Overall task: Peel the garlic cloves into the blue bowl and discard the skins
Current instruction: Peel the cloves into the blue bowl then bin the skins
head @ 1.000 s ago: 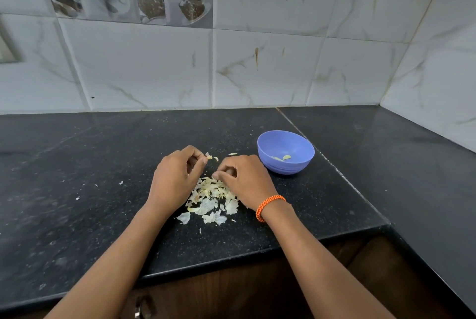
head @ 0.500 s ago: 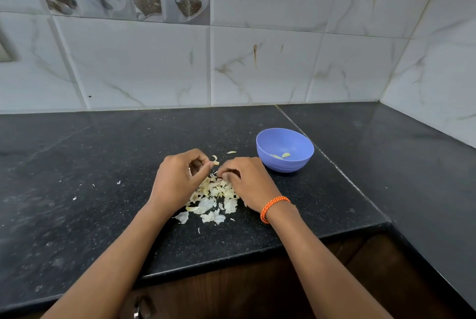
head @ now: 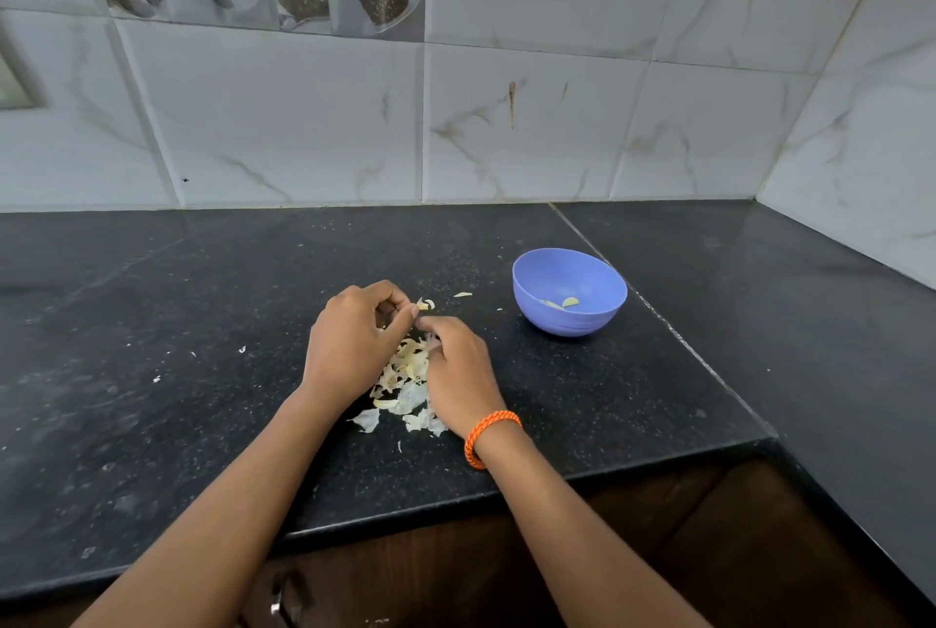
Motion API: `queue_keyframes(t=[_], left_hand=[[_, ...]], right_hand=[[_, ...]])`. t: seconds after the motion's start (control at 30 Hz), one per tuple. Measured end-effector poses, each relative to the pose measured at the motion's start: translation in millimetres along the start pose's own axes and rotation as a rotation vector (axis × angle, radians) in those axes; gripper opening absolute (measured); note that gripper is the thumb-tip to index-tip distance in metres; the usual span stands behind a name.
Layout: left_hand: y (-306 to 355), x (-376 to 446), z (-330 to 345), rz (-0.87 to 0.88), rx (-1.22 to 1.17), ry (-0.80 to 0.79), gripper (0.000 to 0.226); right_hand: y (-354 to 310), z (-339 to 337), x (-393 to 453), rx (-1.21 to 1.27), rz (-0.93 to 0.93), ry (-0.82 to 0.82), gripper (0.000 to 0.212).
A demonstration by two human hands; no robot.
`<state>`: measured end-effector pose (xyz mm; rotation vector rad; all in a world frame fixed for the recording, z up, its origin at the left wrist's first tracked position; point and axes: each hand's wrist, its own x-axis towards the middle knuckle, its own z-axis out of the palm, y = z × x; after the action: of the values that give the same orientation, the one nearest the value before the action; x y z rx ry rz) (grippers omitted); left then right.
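A pile of pale garlic skins (head: 405, 376) lies on the black counter between my wrists. Above the pile my left hand (head: 354, 338) and my right hand (head: 458, 369) meet fingertip to fingertip. Both pinch a small garlic clove, which the fingers hide almost fully. The blue bowl (head: 597, 318) stands to the right of my hands and holds a peeled clove (head: 570, 302) and a pale scrap beside it. Two loose bits of garlic or skin (head: 428, 304) lie just beyond my fingertips.
The black counter (head: 202, 349) runs to a tiled wall at the back and right, with a seam beside the bowl. Small white skin flecks (head: 242, 350) dot the left part. The counter's front edge and a wooden cabinet lie just below my forearms.
My hands have drawn closer together over the skin pile, fingertips now meeting. The view has shifted slightly. The bowl has stayed in place.
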<state>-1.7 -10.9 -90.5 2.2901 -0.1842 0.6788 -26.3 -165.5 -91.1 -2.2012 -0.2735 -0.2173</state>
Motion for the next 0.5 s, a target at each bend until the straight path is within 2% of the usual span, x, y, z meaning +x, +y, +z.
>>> queue_keyframes(t=[0.1,0.17,0.23,0.33,0.5], left_hand=[[1,-1,-1,-0.006,0.010,-0.002,0.016],[3,-2,-2,0.015,0.044,-0.018,0.015],[5,-2,-2,0.061,0.051,-0.058,0.013],[8,-6,0,0.139,0.046,-0.118,0.011],[15,-9,4,0.233,0.048,-0.115,0.012]], right_hand=[[-5,-1,7,0.235,0.108,0.112,0.039],[4,-9,14,0.238,0.043,0.199,0.031],[12,-22,16,0.180,-0.075,0.154,0.020],[22,-36,15,0.202,-0.153,0.043,0.009],[30,-47,11,0.273,-0.158,0.100,0.006]])
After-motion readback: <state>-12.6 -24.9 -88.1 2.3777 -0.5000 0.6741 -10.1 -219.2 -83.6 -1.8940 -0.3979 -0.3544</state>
